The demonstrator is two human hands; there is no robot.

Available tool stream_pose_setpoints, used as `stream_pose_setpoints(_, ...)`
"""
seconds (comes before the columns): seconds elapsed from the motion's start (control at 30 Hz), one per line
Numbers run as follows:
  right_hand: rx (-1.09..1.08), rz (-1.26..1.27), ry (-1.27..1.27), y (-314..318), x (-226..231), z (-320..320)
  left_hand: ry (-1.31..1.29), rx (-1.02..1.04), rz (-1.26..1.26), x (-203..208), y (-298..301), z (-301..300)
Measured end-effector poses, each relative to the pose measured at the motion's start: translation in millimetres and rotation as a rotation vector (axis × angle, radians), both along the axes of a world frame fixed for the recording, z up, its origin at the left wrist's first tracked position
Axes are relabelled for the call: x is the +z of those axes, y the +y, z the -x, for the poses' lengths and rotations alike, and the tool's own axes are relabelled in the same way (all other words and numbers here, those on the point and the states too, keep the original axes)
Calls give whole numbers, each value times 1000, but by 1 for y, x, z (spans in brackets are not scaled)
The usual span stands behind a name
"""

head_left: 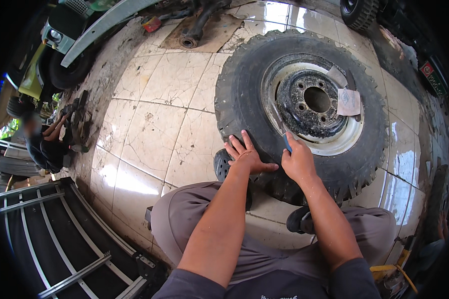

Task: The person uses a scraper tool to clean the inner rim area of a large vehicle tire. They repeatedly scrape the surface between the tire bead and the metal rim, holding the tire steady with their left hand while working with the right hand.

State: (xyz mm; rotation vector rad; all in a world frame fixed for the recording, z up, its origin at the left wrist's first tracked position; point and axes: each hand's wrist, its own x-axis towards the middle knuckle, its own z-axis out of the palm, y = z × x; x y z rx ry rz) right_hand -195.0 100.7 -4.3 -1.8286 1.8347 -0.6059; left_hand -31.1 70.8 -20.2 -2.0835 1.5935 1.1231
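Note:
A large black knobby tyre (242,92) lies flat on the floor before me, mounted on a steel wheel. Its rim (339,142) has worn white paint, and the black centre (289,92) is speckled with dirt around a round hole. My left hand (248,157) rests with spread fingers on the near left sidewall. In my closed right hand (299,158) is a blue-handled tool (287,141) with a thin metal blade, which reaches the rim's inner left edge. Two pieces of sandpaper (348,102) lie at the wheel's right, over a dark strip of metal.
A metal-framed black panel (50,234) stands at lower left. Another person (42,142) crouches at far left near a vehicle (60,37). Beyond the tyre, a metal part (197,32) lies on cardboard (224,30). Another tyre (359,12) is at upper right. The tiled floor (154,114) is cracked.

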Motion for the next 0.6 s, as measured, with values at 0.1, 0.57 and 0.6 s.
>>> stream_pose_setpoints(0.1, -17, 61, -26, 3, 4, -6, 21, 21, -1, -2, -2, -1)
stream_pose_setpoints(0.57, 19, -19, 137, 2, -2, 3, 27, 9, 22, 4, -2, 2)
stream_pose_setpoints(0.6, 11, -27, 111, 2, 6, 0, 22, 10, 19, 3, 2, 0)
